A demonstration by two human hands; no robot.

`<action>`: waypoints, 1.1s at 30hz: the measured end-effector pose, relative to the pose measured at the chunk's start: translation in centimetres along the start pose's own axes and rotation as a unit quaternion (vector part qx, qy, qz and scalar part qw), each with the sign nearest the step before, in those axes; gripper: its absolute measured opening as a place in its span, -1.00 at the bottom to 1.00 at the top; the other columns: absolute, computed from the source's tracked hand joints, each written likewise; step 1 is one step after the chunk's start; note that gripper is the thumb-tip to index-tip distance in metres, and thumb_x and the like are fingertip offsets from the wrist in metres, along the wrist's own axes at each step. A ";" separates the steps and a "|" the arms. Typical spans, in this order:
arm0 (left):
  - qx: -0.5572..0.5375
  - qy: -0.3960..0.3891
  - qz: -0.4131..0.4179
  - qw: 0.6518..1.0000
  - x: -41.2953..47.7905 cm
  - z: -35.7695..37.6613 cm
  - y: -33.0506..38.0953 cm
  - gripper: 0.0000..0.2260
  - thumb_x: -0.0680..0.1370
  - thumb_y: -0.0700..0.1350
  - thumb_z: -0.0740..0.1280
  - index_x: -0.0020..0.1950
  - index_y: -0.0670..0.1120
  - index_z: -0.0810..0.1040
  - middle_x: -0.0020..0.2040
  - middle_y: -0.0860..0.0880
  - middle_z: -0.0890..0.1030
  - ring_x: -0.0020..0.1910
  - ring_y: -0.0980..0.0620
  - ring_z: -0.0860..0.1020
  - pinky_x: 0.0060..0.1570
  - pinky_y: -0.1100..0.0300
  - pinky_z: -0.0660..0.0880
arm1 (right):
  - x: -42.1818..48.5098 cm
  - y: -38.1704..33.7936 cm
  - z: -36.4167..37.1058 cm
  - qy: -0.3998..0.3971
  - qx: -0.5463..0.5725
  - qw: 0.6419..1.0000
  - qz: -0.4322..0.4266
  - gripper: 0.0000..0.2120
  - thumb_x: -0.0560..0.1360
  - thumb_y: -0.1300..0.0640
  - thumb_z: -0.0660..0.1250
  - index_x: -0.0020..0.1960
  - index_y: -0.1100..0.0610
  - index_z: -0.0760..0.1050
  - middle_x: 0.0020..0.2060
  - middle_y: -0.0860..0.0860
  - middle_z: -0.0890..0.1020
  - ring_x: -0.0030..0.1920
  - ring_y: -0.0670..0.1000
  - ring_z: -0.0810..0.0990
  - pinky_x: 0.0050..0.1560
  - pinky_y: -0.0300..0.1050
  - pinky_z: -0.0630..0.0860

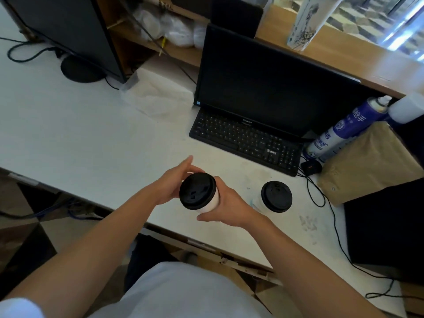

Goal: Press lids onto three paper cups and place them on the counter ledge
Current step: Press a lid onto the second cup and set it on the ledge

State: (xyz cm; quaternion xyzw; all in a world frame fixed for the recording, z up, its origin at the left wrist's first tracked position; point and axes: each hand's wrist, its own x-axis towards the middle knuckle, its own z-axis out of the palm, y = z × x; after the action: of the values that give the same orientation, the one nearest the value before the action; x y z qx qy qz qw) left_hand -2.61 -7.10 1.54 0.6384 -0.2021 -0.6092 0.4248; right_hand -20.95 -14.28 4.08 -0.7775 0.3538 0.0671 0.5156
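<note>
A white paper cup with a black lid [197,194] is held above the white desk's near edge. My right hand [226,206] wraps around its body from the right and below. My left hand [174,183] rests against its left side with fingers stretched out past the lid. A second white cup with a black lid [276,196] stands on the desk to the right, untouched. The wooden counter ledge [339,53] runs along the back right, behind the monitor. A tall white printed cup [306,21] stands on that ledge.
A black monitor [263,83] and keyboard [246,143] sit right behind the cups. A blue spray can [344,131], a brown paper bag [371,164] and cables crowd the right. A second monitor [68,31] stands at the back left, a plastic bag [158,97] beside it.
</note>
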 end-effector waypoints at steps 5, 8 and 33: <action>0.385 0.288 0.064 0.875 2.9 -2.4 -6.8 -0.51 0.63 0.17 0.23 0.45 -0.10 0.41 0.44 -0.22 0.45 0.36 -0.30 0.41 0.35 -0.14 0.35 | 0.1 -0.7 -1.9 0.026 -0.055 0.998 0.019 -0.15 0.26 0.06 0.68 0.37 -0.11 0.26 0.19 -0.12 0.52 0.17 -0.01 0.54 0.06 -0.08 0.61; 0.525 0.271 -0.028 0.806 3.9 -4.0 -10.2 -0.26 0.56 0.37 0.11 0.63 0.01 0.06 0.65 -0.20 0.02 0.57 -0.40 -0.01 0.50 -0.31 -0.06 | 0.5 -1.9 -3.6 0.038 -0.121 0.992 0.022 -0.12 0.19 -0.01 0.71 0.34 -0.12 0.26 0.19 -0.13 0.51 0.15 0.00 0.55 0.13 -0.02 0.59; 0.551 0.342 0.024 0.761 5.7 -3.9 -13.9 -0.14 0.47 0.54 -0.13 0.65 0.09 0.02 0.66 -0.20 -0.05 0.57 -0.45 -0.18 0.45 -0.47 -0.23 | 6.8 -14.4 -9.2 0.035 -0.840 0.536 0.076 -0.34 0.46 0.01 0.41 0.46 0.17 0.23 0.32 0.25 0.45 0.36 0.32 0.39 0.44 0.35 0.19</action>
State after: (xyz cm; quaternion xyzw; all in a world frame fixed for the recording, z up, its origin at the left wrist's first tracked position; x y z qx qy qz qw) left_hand -1.56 -2.57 -13.28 0.9231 -0.3598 -0.1239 0.0548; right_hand -9.44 -22.21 15.98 -0.8255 0.2104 0.3450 -0.3940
